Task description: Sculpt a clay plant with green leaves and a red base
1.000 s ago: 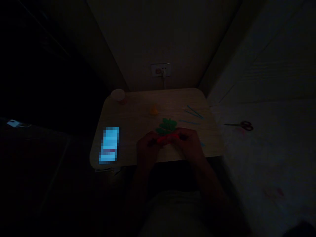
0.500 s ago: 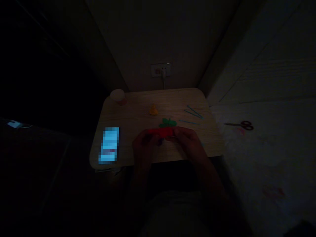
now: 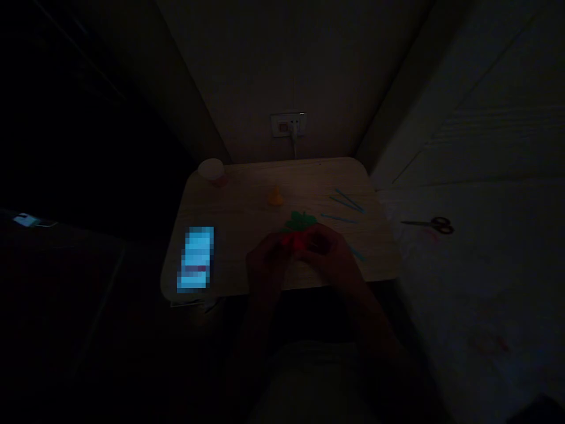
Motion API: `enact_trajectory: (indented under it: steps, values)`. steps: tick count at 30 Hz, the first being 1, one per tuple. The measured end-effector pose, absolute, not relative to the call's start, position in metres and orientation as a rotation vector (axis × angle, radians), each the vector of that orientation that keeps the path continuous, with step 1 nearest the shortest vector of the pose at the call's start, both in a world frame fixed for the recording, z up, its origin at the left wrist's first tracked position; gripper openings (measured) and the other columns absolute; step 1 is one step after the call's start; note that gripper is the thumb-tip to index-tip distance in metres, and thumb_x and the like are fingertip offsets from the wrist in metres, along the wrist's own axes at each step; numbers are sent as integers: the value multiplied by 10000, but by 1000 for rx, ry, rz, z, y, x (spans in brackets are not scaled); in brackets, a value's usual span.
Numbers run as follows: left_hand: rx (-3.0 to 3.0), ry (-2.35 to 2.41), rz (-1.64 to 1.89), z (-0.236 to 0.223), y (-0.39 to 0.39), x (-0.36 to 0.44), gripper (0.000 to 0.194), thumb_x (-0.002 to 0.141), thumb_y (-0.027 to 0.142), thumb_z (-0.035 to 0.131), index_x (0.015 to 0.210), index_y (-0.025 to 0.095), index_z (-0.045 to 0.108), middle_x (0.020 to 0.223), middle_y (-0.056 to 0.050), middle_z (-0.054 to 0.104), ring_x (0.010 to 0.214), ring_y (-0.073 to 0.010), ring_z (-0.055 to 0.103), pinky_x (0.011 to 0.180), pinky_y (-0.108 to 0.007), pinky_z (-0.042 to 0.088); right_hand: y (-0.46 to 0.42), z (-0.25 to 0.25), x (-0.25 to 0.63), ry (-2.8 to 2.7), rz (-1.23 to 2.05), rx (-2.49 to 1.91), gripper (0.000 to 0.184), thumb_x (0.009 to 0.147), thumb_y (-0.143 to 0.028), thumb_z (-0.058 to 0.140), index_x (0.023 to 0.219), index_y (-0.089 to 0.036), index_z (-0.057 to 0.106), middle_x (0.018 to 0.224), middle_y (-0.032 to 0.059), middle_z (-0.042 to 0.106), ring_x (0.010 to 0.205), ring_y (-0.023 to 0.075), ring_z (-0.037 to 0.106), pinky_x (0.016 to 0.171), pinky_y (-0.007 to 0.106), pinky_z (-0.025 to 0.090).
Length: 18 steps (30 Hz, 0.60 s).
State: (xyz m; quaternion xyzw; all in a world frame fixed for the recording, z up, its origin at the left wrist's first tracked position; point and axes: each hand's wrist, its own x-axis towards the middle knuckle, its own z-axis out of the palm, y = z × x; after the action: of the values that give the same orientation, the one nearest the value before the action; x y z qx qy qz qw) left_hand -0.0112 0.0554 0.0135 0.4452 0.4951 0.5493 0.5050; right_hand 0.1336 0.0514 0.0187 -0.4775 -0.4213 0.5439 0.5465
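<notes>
Over the front part of a small wooden table (image 3: 247,218), my left hand (image 3: 267,262) and my right hand (image 3: 329,250) meet around a red soft-looking piece (image 3: 298,240). Both hands are closed on it, one at each side, and the fingers cover much of it. Its exact kind cannot be made out in the dim light. Just beyond the hands lies a green leaf-like shape (image 3: 301,220). Farther back stands a small orange cone-like piece (image 3: 275,197). Thin blue-green sticks (image 3: 346,203) lie to the right, and another blue stick (image 3: 356,253) lies beside my right hand.
A phone with a lit screen (image 3: 195,259) lies at the table's left. A pale cup (image 3: 212,172) stands at the back left corner. Behind the table is a wall socket (image 3: 288,125) with a plugged-in cable. Scissors (image 3: 435,224) rest on a pale surface at right.
The hands have come closer together. The red piece, stretched out as a longer strip before, now shows shorter and bunched between the fingers. A blue stick by my right hand shows more.
</notes>
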Motion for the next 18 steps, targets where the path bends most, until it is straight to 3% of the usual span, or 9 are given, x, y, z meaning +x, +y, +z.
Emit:
enact_trajectory:
  steps: [4, 7, 12, 18]
  values:
    - [1068, 1026, 1314, 11, 52, -11, 206, 804, 382, 833, 935, 223, 851, 1011, -65, 817, 1005, -259, 753, 935, -364, 584, 53, 16, 134, -1082, 1190, -1148, 490, 624, -363, 978, 789, -254, 530, 778, -42, 634, 735, 159, 628, 686, 280, 539]
    - [1045, 1032, 1298, 13, 53, -12, 262, 759, 339, 879, 991, 228, 831, 1031, -57, 818, 991, -242, 759, 907, -344, 591, 53, 11, 135, -1139, 1089, -1168, 463, 662, -325, 948, 850, -258, 530, 790, -55, 576, 720, 146, 576, 657, 266, 503]
    - [1051, 1129, 1254, 14, 57, -13, 241, 709, 265, 909, 914, 213, 795, 941, -29, 792, 904, -194, 741, 812, -285, 581, 51, 9, 138, -1441, 866, -1241, 304, 765, -288, 900, 968, -252, 677, 944, 19, 666, 834, 194, 623, 734, 323, 537]
    - [955, 1129, 1355, 5, 58, -15, 205, 753, 315, 879, 907, 212, 791, 922, -34, 774, 874, -191, 724, 795, -299, 582, 51, 11, 140, -1415, 978, -1160, 347, 823, -445, 884, 1113, -293, 771, 1207, 78, 735, 1022, 240, 716, 840, 372, 609]
